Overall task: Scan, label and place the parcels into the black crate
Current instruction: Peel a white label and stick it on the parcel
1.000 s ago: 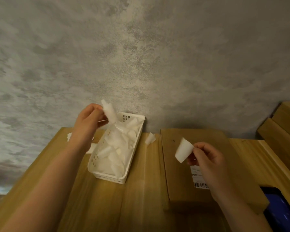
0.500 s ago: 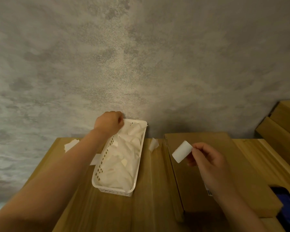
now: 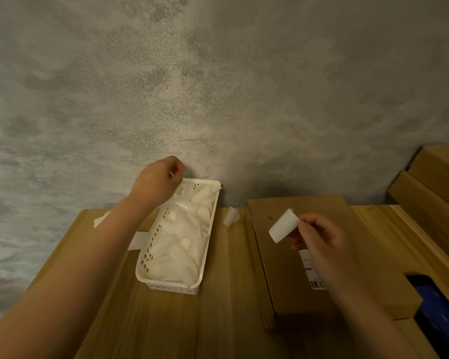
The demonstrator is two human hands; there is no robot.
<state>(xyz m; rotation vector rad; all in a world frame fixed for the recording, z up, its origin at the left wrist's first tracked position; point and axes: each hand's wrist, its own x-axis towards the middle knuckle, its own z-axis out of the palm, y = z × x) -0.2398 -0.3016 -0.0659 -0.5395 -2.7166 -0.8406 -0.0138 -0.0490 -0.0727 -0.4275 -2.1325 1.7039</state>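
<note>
**Label peeled, parcel not yet labelled**

At centre right of the frame the right hand (image 3: 319,239) pinches a curled white label (image 3: 283,225) between thumb and fingers, holding it above the flat cardboard parcel (image 3: 329,257) that lies on the wooden counter (image 3: 231,320). A printed barcode sticker (image 3: 312,274) already sits on the parcel, partly hidden by the wrist.

At upper centre the left hand (image 3: 157,181) hangs over the far end of the white basket (image 3: 171,283), its fingers curled round what looks like a small white strip; the basket is heaped with discarded backing papers (image 3: 182,242).

Judging by this, the step in hand is labelling: the backing seems to be going into the basket, and the label has yet to be pressed on. Whether scanning is done cannot be told. The black crate is not in view; only a dark blue object (image 3: 436,309) shows at lower right, so placing remains.
</note>
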